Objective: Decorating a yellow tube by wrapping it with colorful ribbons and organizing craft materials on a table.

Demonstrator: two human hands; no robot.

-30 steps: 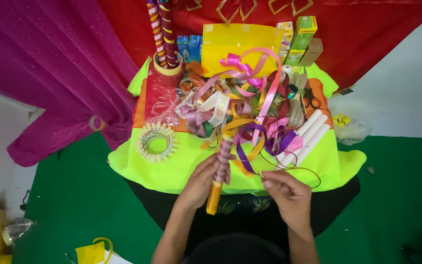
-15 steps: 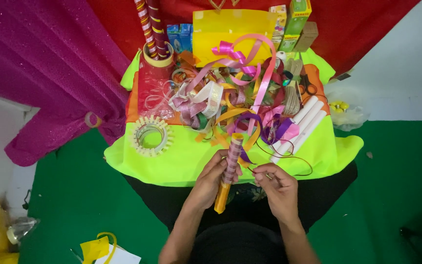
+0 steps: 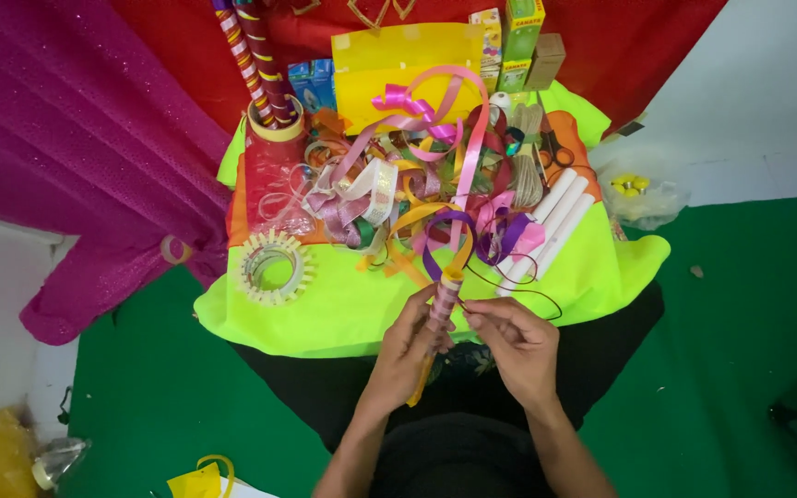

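Ribbon-wrapped stick (image 3: 437,325) stands tilted at lower centre of the frame, gripped around its middle by the left hand (image 3: 405,346). Just beside it, the right hand (image 3: 512,343) pinches a thin dark cord (image 3: 518,291) near the yellow-green cloth (image 3: 325,309).

The lower part of the stick (image 3: 437,318) is hidden behind the left hand (image 3: 403,355). At the upper frame edge, the striped rolls (image 3: 255,51) and small boxes (image 3: 520,32) are cut off. The bag's (image 3: 643,189) content at right is too small to tell.
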